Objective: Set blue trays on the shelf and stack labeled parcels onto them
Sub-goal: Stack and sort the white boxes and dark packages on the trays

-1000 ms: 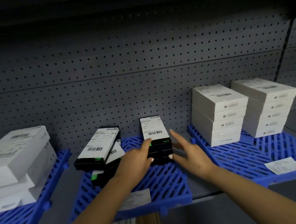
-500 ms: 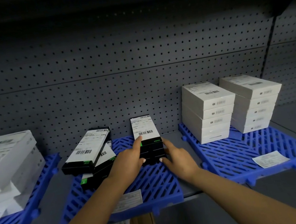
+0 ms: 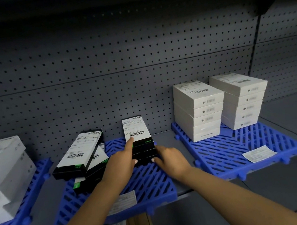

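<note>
Both hands clasped the black stack (image 3: pixel 143 147) on the middle tray (image 3: pixel 151 185): left hand (image 3: pixel 121 163) on its left side, forefinger on the top label, right hand (image 3: pixel 170 157) on its right side.

Both hands (image 3: pixel 147 160) gripping black parcel stack (image 3: pixel 141 144) on middle blue tray (image 3: pixel 155 186)
</note>
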